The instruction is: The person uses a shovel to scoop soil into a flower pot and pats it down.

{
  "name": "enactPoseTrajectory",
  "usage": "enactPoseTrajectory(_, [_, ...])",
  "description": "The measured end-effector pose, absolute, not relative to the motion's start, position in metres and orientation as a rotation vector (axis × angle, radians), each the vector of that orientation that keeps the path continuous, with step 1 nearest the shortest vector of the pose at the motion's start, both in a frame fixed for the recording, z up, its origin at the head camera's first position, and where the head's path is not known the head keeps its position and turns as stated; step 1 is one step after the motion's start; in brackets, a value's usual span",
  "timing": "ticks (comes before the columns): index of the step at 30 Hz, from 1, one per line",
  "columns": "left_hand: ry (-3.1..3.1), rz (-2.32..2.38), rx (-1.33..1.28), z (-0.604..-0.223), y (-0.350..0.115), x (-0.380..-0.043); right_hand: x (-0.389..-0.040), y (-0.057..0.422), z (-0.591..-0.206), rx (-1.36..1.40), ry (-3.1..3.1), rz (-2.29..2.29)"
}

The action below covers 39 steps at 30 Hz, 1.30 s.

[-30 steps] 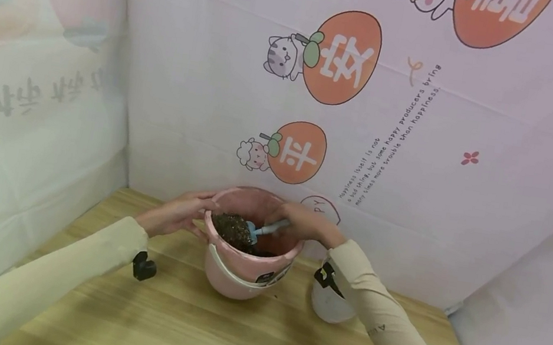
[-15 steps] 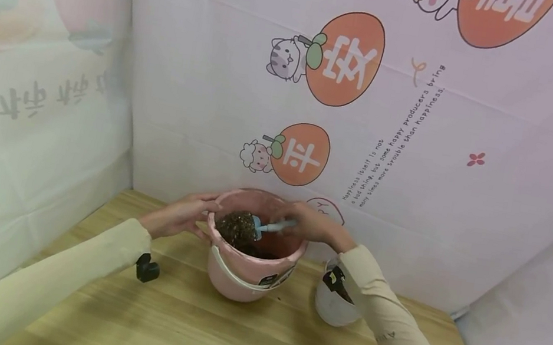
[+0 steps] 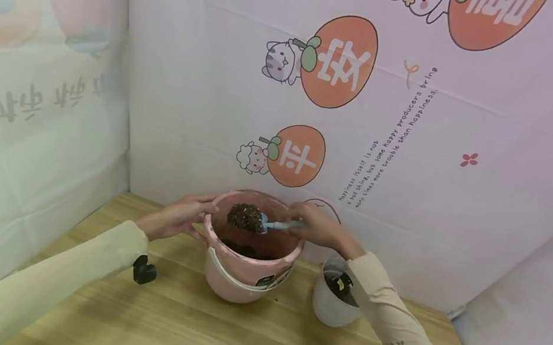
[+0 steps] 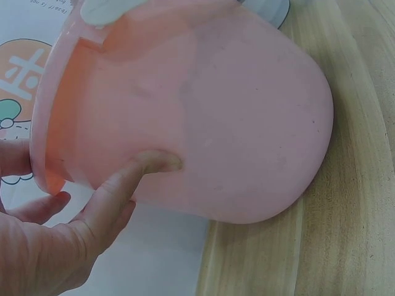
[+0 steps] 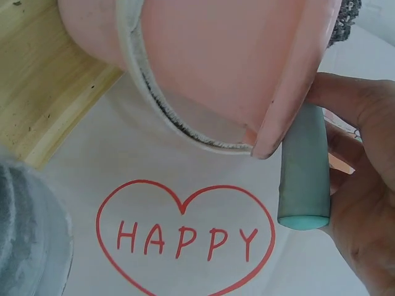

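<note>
A pink bucket (image 3: 233,285) with a white handle stands on the table, dark soil (image 3: 243,249) inside. My left hand (image 3: 177,216) holds its left rim; in the left wrist view one finger (image 4: 162,161) presses along the bucket's outer wall. Over the bucket's mouth my right hand (image 3: 319,226) grips a small blue trowel (image 3: 276,224), its blade heaped with soil. The right wrist view shows the trowel's grey-green handle (image 5: 305,172) in the right hand (image 5: 364,135), close by the bucket's rim; the blade is hidden there.
A white pot (image 3: 333,309) stands right of the bucket, near the right forearm, with dark contents and a small yellow-green piece inside. A printed cloth wall (image 3: 223,99) rises right behind the bucket. The wooden table (image 3: 209,335) extends toward the front.
The right hand has raised the trowel with its heap of soil from deep in the bucket up to the mouth, slightly to the right. The left hand stays at the rim.
</note>
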<state>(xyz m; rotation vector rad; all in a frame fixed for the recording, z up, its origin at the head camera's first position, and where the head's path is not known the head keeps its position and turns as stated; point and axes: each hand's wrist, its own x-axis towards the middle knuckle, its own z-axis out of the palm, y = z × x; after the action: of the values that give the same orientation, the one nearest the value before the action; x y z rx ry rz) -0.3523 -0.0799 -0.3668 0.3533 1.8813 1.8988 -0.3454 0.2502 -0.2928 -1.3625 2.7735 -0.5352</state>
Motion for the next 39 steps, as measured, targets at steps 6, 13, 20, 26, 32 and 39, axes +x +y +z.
enactPoseTrajectory(6, [1.880, 1.886, 0.369, -0.369, -0.081, -0.353, -0.339, 0.255, -0.296, -1.412, 2.839, -0.550])
enactPoseTrajectory(13, [1.878, 1.884, 0.350, -0.368, -0.081, -0.354, -0.337, 0.263, -0.297, -1.413, 2.860, -0.612])
enactPoseTrajectory(20, [1.876, 1.888, 0.350, -0.371, -0.082, -0.356, -0.340, 0.271, -0.298, -1.478, 2.888, -0.602])
enactPoseTrajectory(26, [1.869, 1.884, 0.350, -0.370, -0.083, -0.356, -0.338, 0.279, -0.295, -1.450, 2.887, -0.634])
enactPoseTrajectory(32, [1.866, 1.886, 0.348, -0.368, -0.081, -0.357, -0.335, 0.288, -0.293, -1.383, 2.905, -0.662])
enactPoseTrajectory(39, [1.861, 1.893, 0.342, -0.368, -0.082, -0.357, -0.333, 0.302, -0.291, -1.345, 2.943, -0.667])
